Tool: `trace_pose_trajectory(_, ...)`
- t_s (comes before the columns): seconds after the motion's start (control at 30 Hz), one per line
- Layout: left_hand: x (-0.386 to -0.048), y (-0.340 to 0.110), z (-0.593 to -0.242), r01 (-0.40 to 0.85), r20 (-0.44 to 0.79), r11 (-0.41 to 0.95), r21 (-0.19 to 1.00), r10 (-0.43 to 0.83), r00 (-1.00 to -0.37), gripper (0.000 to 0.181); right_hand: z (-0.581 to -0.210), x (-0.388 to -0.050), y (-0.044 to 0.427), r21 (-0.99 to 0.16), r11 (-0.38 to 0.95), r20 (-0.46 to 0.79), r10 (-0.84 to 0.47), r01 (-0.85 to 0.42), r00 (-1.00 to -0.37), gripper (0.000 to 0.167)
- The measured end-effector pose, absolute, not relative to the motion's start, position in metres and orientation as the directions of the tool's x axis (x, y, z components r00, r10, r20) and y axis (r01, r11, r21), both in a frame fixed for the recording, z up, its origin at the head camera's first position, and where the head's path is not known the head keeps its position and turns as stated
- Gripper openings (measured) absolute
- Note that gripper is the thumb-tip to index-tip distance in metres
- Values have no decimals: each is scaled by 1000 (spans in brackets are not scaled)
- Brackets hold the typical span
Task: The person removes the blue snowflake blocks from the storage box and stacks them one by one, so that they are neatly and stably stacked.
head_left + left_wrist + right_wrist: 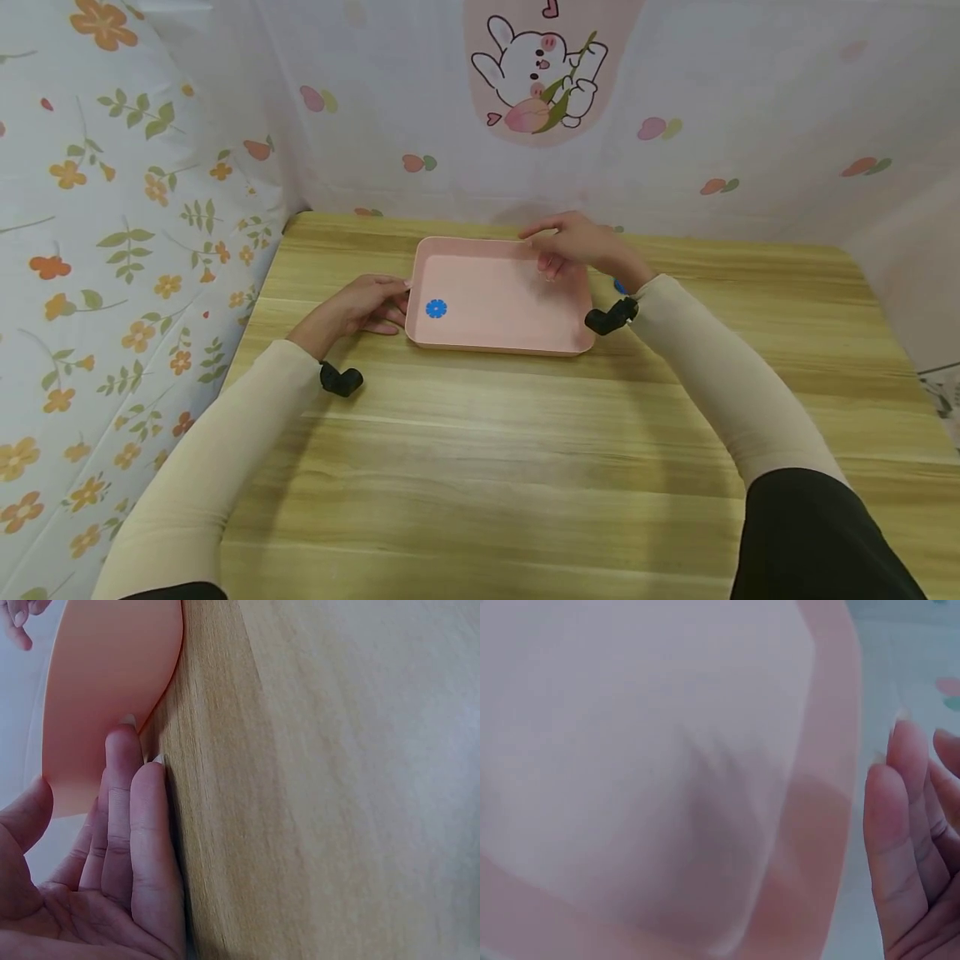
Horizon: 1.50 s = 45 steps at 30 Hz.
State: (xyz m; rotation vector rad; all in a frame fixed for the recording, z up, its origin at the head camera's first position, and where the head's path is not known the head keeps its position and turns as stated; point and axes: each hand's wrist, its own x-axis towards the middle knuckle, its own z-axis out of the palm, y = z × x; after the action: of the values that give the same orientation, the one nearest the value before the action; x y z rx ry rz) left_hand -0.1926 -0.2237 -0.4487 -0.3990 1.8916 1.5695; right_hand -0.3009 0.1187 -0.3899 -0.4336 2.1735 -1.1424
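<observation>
A pink rectangular tray (502,325) sits near the back of the wooden table. In its left end lies a small blue flower-shaped piece (437,308). My left hand (363,304) holds the tray's left side; in the left wrist view the thumb (26,817) meets the rim and the fingers (120,795) reach against the outer wall, low by the tabletop. Over the tray's far right edge is my right hand (573,242), its fingers loosely bent. The right wrist view shows these fingers (889,825) apart from the tray rim, with nothing between them.
Another blue thing (619,286) is mostly hidden behind my right wrist. The wooden tabletop (480,467) stretches in front of the tray. White printed cloth (420,108) hangs behind the table, and a floral cloth (150,250) hangs along the left. Black wrist cameras (341,381) jut from both sleeves.
</observation>
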Motion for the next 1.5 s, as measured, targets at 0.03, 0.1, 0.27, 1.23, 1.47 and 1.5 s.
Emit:
trace_pose_trajectory(0.03, -193, -223, -449, -599, -641, 242, 763, 165, -750, 48, -391, -301, 116, -819, 574, -389, -556, -1, -734, 39)
trace_pose_trajectory(0.1, -193, -223, -448, -598, -640, 243, 764, 166, -750, 47, -392, -302, 110, -816, 578, -397, -569, -6, -720, 38)
trace_pose_trajectory(0.27, -194, -223, -448, -595, -638, 247, 765, 168, -751, 48, -396, -299, 96, -827, 562, -388, -600, -23, -700, 35)
trace_pose_trajectory(1.23, -190, -222, -446, -593, -633, 236, 770, 162, -757, 46, -437, -281, 20, -820, 560, -445, -751, -114, -488, 32)
trace_pose_trajectory(1.47, -191, -221, -444, -590, -633, 243, 770, 168, -756, 46, -435, -281, 12, -782, 593, -491, -775, -191, -397, 34)
trace_pose_trajectory(1.5, -191, -221, -445, -590, -632, 242, 770, 169, -756, 46, -435, -280, 10, -778, 597, -497, -776, -196, -388, 35)
